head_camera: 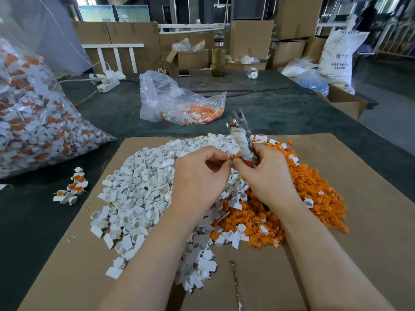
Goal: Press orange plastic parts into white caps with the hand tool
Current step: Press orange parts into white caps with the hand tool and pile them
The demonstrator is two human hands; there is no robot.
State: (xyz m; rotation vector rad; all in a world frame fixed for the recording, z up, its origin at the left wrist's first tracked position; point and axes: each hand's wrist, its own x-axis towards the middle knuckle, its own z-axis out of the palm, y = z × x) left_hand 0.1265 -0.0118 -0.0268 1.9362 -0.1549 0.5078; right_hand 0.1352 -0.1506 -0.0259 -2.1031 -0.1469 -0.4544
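Observation:
A heap of white caps (139, 189) covers the left and middle of a cardboard sheet (359, 198), and a heap of orange plastic parts (314, 194) lies to its right. My right hand (267, 173) grips the hand tool (241, 133), pliers with tape-wrapped handles, its metal jaws pointing up and away. My left hand (199, 173) meets it above the heaps, and the fingertips of both hands pinch a small orange part (235, 157) between them. Whether a white cap is under that part is hidden by the fingers.
A few assembled orange-and-white pieces (71, 189) lie on the dark table left of the cardboard. A big clear bag of assembled pieces (33, 122) fills the left side. A smaller open bag (179, 102) lies behind the heaps. A bottle (217, 56) and cardboard boxes stand at the back.

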